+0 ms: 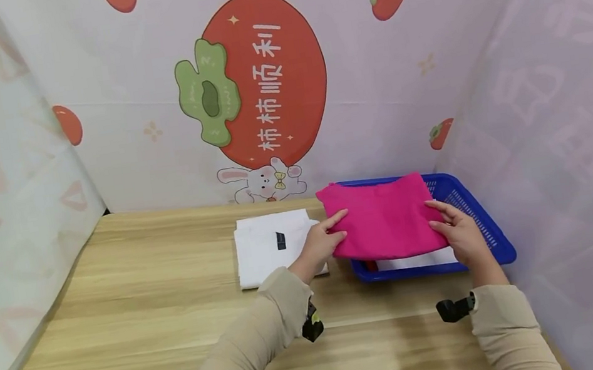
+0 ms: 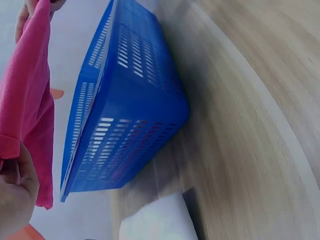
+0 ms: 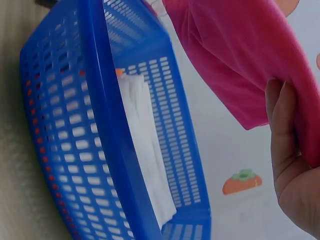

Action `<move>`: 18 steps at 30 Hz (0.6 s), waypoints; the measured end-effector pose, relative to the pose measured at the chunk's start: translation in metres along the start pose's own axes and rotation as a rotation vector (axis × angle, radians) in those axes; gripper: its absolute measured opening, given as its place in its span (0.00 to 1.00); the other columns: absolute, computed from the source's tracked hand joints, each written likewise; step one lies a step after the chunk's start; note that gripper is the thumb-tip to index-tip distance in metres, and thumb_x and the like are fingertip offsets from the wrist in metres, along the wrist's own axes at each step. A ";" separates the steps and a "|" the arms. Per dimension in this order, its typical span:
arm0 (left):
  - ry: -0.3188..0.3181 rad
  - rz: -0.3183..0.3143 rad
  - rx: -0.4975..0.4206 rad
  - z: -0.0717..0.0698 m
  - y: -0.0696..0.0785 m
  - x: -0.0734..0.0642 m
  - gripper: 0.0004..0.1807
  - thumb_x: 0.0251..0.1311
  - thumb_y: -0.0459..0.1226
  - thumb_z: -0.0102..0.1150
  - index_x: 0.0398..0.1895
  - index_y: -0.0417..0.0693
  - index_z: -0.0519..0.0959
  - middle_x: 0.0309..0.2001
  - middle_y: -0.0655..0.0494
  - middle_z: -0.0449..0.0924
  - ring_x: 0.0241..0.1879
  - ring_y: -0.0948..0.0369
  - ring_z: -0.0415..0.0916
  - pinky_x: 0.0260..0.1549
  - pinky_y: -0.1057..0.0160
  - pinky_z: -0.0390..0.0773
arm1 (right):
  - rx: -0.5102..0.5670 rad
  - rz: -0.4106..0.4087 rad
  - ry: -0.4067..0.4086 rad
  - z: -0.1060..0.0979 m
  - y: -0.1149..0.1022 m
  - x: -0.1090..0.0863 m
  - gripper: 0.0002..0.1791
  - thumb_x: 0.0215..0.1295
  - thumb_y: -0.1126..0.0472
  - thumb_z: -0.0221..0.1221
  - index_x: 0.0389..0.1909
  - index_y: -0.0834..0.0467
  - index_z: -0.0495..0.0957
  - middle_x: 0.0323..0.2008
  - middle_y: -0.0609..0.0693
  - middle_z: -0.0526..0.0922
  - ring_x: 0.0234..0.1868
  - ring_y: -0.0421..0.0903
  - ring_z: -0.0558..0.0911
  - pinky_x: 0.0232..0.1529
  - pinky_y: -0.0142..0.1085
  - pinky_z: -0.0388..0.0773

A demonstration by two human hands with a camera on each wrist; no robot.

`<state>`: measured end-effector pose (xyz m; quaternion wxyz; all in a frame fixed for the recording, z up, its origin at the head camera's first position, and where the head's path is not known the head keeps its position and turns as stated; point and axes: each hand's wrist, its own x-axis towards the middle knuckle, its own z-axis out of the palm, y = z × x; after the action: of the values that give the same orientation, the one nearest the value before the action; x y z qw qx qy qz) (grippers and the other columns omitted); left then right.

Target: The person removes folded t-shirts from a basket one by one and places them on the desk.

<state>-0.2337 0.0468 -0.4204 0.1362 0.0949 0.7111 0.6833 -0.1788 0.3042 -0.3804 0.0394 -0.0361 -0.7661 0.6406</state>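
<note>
A folded bright pink cloth garment (image 1: 384,220) is held up over the blue basket (image 1: 483,215). My left hand (image 1: 321,245) pinches its left edge, thumb in front. At the opposite edge, my right hand (image 1: 459,231) grips the fabric between thumb and fingers. In the right wrist view, the pink fabric (image 3: 230,55) hangs above the basket's rim, and folded white cloth (image 3: 145,145) lies inside. From the left wrist, the garment (image 2: 30,110) appears beside the basket's perforated wall (image 2: 130,100).
A folded white garment (image 1: 260,250) with a small black label (image 1: 280,241) lies on the wooden table (image 1: 148,307), left of the basket. Printed cloth walls (image 1: 128,164) enclose the back and both sides. The basket stands close to the right wall.
</note>
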 end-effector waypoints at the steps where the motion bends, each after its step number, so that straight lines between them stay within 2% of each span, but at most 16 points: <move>1: 0.004 -0.007 -0.017 -0.003 0.000 -0.002 0.24 0.54 0.30 0.53 0.53 0.62 0.71 0.58 0.52 0.61 0.51 0.58 0.64 0.38 0.65 0.72 | -0.004 -0.005 0.001 0.003 0.000 0.000 0.22 0.59 0.66 0.52 0.55 0.49 0.68 0.56 0.50 0.65 0.31 0.34 0.77 0.29 0.27 0.74; 9: 0.023 -0.025 -0.096 -0.028 0.003 -0.016 0.24 0.54 0.31 0.52 0.53 0.62 0.71 0.59 0.52 0.59 0.51 0.57 0.64 0.40 0.63 0.72 | -0.050 -0.047 -0.006 0.027 -0.001 0.000 0.23 0.60 0.66 0.51 0.58 0.54 0.65 0.59 0.64 0.57 0.33 0.32 0.75 0.31 0.27 0.74; 14: 0.053 -0.019 -0.055 -0.044 0.003 -0.025 0.23 0.54 0.32 0.53 0.53 0.63 0.71 0.59 0.52 0.60 0.51 0.56 0.64 0.38 0.63 0.73 | -0.024 -0.070 -0.002 0.044 0.001 -0.004 0.23 0.60 0.68 0.50 0.58 0.60 0.63 0.57 0.65 0.60 0.35 0.32 0.75 0.32 0.28 0.74; 18: 0.091 -0.017 -0.034 -0.058 0.001 -0.034 0.23 0.53 0.32 0.54 0.52 0.62 0.72 0.58 0.52 0.62 0.51 0.56 0.63 0.37 0.62 0.73 | 0.014 -0.058 0.022 0.063 0.003 -0.009 0.23 0.59 0.71 0.49 0.58 0.63 0.62 0.56 0.64 0.62 0.36 0.33 0.75 0.32 0.29 0.75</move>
<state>-0.2208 -0.0189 -0.4150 0.1113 0.0554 0.7056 0.6976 -0.1767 0.2423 -0.3946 0.0669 -0.0207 -0.7616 0.6442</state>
